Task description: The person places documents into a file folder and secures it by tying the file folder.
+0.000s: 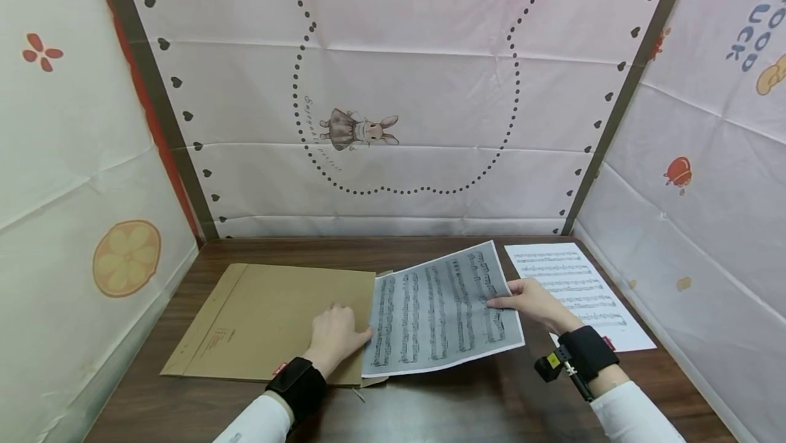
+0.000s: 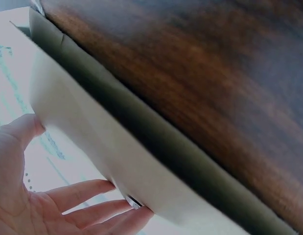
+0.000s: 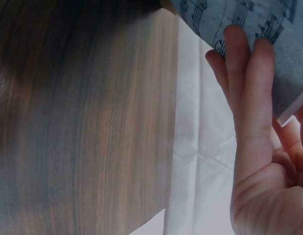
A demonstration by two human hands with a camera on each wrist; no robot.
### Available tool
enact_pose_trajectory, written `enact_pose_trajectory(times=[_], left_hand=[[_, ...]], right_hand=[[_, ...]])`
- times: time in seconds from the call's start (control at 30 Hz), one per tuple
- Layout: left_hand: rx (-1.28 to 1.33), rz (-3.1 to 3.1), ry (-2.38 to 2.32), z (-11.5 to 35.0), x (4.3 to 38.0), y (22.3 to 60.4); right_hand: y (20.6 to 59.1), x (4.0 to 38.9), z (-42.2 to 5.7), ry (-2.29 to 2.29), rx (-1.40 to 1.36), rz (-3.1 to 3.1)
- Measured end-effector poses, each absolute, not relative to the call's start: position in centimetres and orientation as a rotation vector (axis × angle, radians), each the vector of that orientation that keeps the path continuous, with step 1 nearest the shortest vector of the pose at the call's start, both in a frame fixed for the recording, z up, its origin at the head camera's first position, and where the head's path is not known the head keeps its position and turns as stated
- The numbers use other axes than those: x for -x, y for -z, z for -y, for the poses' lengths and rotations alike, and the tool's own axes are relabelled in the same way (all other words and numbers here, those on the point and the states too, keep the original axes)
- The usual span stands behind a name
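A brown paper envelope (image 1: 276,320) lies flat at the left of the table. My left hand (image 1: 336,340) rests on it near its right end, thumb by the edge; in the left wrist view the fingertips touch the bulged upper side (image 2: 92,117), with a dark gap below that layer. My right hand (image 1: 537,303) pinches a sheet of printed music (image 1: 436,310) by its right side, fingers behind it in the right wrist view. The sheet's left edge meets the envelope's right end, while its right side is lifted off the table. Whether its left edge is inside is unclear.
Another music sheet (image 1: 577,286) lies on the table's right side, partly behind my right hand and wrist. Patterned white cloth walls stand around the dark wooden table (image 1: 442,409). Black straps circle both wrists, and the right one carries a small camera (image 1: 548,366).
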State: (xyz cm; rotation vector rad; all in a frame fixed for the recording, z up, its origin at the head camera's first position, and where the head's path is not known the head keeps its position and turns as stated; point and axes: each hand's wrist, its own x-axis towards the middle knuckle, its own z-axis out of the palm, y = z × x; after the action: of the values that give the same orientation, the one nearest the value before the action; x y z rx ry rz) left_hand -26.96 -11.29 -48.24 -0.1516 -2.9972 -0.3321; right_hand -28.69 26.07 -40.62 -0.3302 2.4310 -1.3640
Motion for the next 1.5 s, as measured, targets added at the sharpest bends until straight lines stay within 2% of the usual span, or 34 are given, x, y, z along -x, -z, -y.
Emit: enact_pose_trajectory(times=[0.27,0.57,0.83,1.17,1.5], left_hand=[[0.152,2.955,0.296,11.0,26.9,48.3],[0.226,2.897,0.463,10.6,27.1,47.6],[0.274,2.833,0.496,10.1,27.1,47.0],[0.269,2.857,0.554,10.4,27.1,46.4],[0.267,2.866,0.583,10.5,26.9,46.4]], right_hand=[[41.3,28.6,-25.9,1.33,0.332,-2.495],[42.8,28.8,-26.9,1.537,0.182,-2.28],[44.1,28.7,-26.7,1.561,0.171,-2.242],[43.4,29.1,-27.3,1.543,0.166,-2.249],[44.4,28.7,-26.3,1.531,0.155,-2.208]])
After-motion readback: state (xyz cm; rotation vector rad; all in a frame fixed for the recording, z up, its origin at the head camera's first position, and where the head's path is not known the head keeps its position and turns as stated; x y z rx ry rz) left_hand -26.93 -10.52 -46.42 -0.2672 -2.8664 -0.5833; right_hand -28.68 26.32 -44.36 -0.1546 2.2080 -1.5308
